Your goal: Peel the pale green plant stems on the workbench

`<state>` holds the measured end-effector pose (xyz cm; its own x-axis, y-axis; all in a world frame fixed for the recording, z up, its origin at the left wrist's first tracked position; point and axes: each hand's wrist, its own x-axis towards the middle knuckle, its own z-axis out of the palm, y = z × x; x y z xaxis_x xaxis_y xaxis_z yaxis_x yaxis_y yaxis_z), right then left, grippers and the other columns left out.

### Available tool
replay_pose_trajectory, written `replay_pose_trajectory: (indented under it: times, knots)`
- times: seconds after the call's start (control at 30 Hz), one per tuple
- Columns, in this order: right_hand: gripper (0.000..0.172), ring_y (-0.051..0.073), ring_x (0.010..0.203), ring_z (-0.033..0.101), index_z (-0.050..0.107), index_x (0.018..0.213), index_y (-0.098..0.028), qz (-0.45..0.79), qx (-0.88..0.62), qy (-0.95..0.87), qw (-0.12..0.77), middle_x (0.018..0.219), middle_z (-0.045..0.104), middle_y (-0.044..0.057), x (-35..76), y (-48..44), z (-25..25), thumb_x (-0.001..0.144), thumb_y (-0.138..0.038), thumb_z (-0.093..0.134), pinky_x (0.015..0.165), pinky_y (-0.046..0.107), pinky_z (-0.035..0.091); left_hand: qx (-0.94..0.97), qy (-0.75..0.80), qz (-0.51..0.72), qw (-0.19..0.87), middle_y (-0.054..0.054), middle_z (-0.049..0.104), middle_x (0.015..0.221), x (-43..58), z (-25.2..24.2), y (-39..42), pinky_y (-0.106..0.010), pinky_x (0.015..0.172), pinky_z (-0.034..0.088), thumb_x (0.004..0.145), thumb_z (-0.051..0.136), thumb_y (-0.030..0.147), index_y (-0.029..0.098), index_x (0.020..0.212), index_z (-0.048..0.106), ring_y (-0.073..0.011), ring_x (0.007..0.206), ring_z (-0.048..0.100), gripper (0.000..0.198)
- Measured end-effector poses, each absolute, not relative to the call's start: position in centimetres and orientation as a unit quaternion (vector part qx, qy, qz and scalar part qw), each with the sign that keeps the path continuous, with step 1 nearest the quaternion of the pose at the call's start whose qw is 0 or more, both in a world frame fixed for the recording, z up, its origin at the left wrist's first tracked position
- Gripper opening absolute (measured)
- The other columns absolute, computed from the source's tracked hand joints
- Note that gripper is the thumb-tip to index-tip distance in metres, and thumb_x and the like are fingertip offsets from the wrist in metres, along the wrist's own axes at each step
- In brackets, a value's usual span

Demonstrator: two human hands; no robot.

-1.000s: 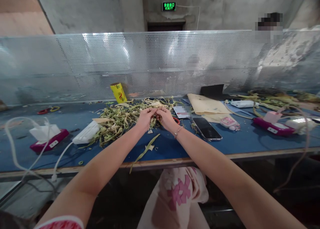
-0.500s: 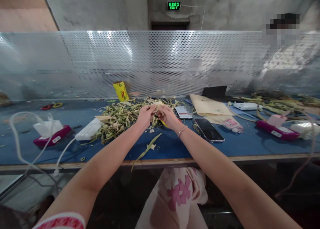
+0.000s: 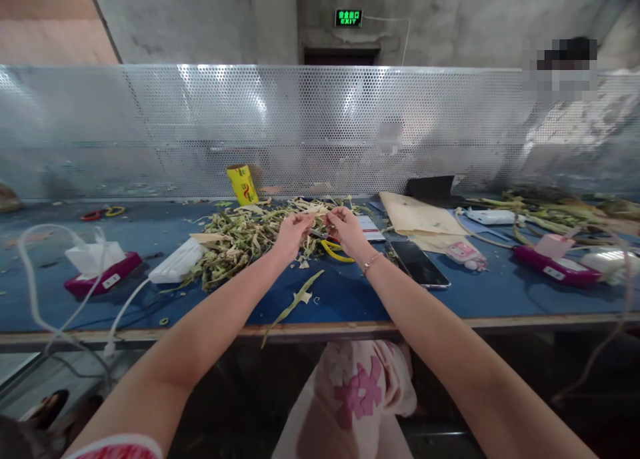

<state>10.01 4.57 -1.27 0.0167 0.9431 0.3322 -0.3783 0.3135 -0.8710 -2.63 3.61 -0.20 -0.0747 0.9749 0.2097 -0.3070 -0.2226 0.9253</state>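
My left hand [image 3: 295, 235] is raised over the right part of a heap of dried green and straw-coloured plant strips [image 3: 240, 239], its fingertips pinched together. My right hand [image 3: 347, 228] is a short gap away, thumb and fingers also closed in a pinch. Pale strips show around both sets of fingertips, but I cannot tell which are held and which lie behind. Below the hands are scissors with yellow handles [image 3: 337, 253], partly hidden by my right hand. A long green strip [image 3: 295, 302] lies nearer me, reaching the table's edge.
A phone [image 3: 419, 264], brown paper [image 3: 423, 213] and a pink case [image 3: 466, 253] lie to the right. Left are a white power strip [image 3: 177, 260], a purple tissue box [image 3: 104, 273] and red-and-yellow scissors [image 3: 103, 213]. A yellow packet [image 3: 243, 184] stands by the perforated metal screen [image 3: 320, 132].
My hands have moved apart; before, they met around a pale piece. The right hand has shifted right, and more of the yellow-handled scissors shows beneath.
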Motion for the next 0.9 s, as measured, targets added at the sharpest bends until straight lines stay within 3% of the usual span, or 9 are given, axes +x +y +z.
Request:
replay_pose_trajectory:
  times: [0.1,0.3,0.5,0.63,0.73,0.83,0.9]
  knots:
    - [0.022,0.009,0.061,0.050,0.042,0.074,-0.021,0.424,-0.312,-0.545,0.652,0.068,0.050,-0.005,9.6,4.7,-1.7,0.063,-0.032,0.057,0.053,0.021,0.041,0.502,0.339,0.629,0.487,0.003,0.053,0.058,-2.3,-0.3,3.2,-0.020,0.055,0.040,0.050,0.075,0.033,0.012,0.064,0.055,-0.0062,0.054,0.049,0.032]
    - [0.011,0.012,0.070,0.050,0.048,0.074,-0.018,0.261,-0.322,-0.706,0.574,0.073,0.052,-0.001,9.1,4.8,-2.3,0.067,-0.025,0.051,0.070,0.027,0.043,0.462,0.332,0.653,0.500,0.002,0.057,0.063,-2.4,-0.5,3.3,-0.024,0.062,0.043,0.049,0.074,0.025,0.013,0.068,0.052,-0.0091,0.060,0.054,0.031]
    - [0.020,0.012,0.075,0.055,0.053,0.086,-0.017,0.275,-0.302,-0.769,0.493,0.083,0.058,0.002,10.1,4.5,-1.3,0.067,-0.025,0.052,0.071,0.025,0.044,0.453,0.367,0.656,0.480,0.002,0.055,0.062,-3.2,-0.3,4.4,-0.020,0.055,0.039,0.057,0.068,0.019,0.013,0.069,0.050,-0.0073,0.055,0.051,0.022]
    - [0.021,0.012,0.062,0.056,0.058,0.073,-0.014,0.229,-0.518,-0.729,0.385,0.069,0.061,0.004,12.6,4.4,-0.1,0.076,-0.021,0.038,0.059,0.022,0.042,0.432,0.387,0.706,0.406,0.004,0.050,0.060,-4.2,0.3,5.3,-0.019,0.052,0.038,0.064,0.060,0.012,0.015,0.072,0.045,-0.0069,0.053,0.051,0.018]
    - [0.017,0.016,0.068,0.058,0.058,0.059,-0.014,0.114,-0.607,-0.757,0.215,0.064,0.062,0.006,13.9,4.3,0.3,0.068,-0.013,0.044,0.058,0.022,0.039,0.405,0.372,0.747,0.374,0.005,0.048,0.065,-5.1,0.7,5.9,-0.020,0.055,0.042,0.067,0.057,0.010,0.017,0.074,0.040,-0.0074,0.056,0.055,0.019]
    - [0.011,0.019,0.072,0.059,0.062,0.068,-0.014,0.086,-0.603,-0.784,0.119,0.073,0.065,0.009,14.0,4.1,0.0,0.064,-0.015,0.051,0.056,0.023,0.038,0.390,0.367,0.765,0.356,0.005,0.048,0.069,-5.6,0.8,6.1,-0.022,0.059,0.044,0.070,0.053,0.008,0.017,0.076,0.038,-0.0059,0.055,0.055,0.019]
    - [0.021,0.020,0.075,0.059,0.061,0.083,-0.013,0.085,-0.602,-0.788,0.099,0.084,0.065,0.011,13.7,4.0,-0.4,0.063,-0.019,0.055,0.055,0.023,0.039,0.389,0.370,0.768,0.350,0.005,0.048,0.069,-5.6,0.8,6.1,-0.021,0.059,0.045,0.071,0.052,0.008,0.017,0.076,0.038,-0.0052,0.054,0.054,0.018]
